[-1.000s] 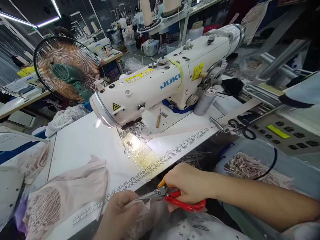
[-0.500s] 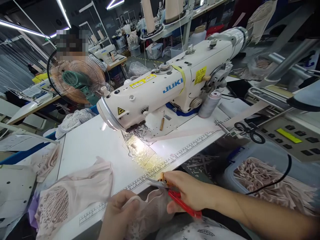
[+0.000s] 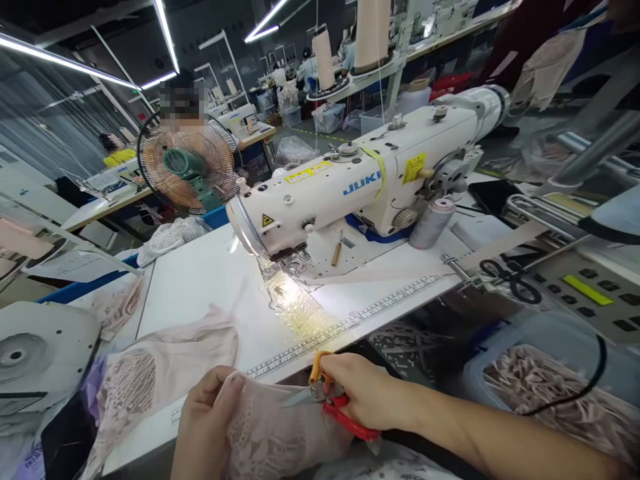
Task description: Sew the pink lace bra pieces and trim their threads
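Observation:
My left hand [image 3: 207, 417] pinches the edge of a pale pink lace garment piece [image 3: 277, 433] between thumb and fingers, in front of the table's near edge. My right hand [image 3: 363, 387] is wrapped round scissors [image 3: 350, 421] with one red and one orange handle. Their blades point left and lie against the upper part of the lace piece; whether they are apart I cannot tell. Another pale pink garment piece with lace [image 3: 200, 350] rests on the white table [image 3: 195, 273] to the left. Behind my hands stands a white JUKI sewing machine [image 3: 310, 207], its lamp lit.
A printed ruler strip [image 3: 390, 300] runs along the table's front edge. A small wooden-handled tool [image 3: 337, 254] and a grey thread cone [image 3: 433, 223] are by the machine. A bin [image 3: 480, 373] of pink strips is at right. Beyond stands a fan [image 3: 187, 163] near a person.
My left hand has shifted left and up, drawing the lace piece more spread out. The scissors have turned to lie lower across the fabric. The whole view has swung slightly left.

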Demonstrator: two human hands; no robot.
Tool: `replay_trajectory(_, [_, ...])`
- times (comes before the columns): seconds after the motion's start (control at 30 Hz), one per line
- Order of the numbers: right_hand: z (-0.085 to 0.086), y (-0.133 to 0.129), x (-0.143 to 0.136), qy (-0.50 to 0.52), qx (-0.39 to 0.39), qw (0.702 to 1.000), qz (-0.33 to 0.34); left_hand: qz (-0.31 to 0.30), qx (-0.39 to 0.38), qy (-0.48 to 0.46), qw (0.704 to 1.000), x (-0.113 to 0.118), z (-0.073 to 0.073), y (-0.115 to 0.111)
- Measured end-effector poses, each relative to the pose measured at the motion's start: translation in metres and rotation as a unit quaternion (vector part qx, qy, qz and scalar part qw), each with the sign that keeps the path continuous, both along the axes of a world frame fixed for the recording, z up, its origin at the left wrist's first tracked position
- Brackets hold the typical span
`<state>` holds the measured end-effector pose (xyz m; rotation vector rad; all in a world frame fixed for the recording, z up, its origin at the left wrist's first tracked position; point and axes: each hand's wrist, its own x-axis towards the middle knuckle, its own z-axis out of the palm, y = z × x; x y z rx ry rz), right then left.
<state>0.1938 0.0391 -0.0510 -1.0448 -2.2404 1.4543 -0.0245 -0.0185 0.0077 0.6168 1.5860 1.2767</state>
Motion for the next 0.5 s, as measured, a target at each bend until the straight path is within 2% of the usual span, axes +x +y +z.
replay_trajectory(0.23, [0.012,0.016,0.027,-0.07,0.035,0.996,-0.045,0.051,0.073,0.161,0.983,-0.05,-0.009,0.015])
replay_trajectory(0.37, [0.009,0.04,0.04,-0.106,0.068,0.989,-0.072,0.027,0.083,0.148,0.985,-0.074,-0.012,0.044])
replay_trajectory(0.5, [0.01,0.068,0.053,-0.177,0.126,0.971,-0.094,0.0,0.071,0.127,0.989,-0.086,-0.018,0.079])
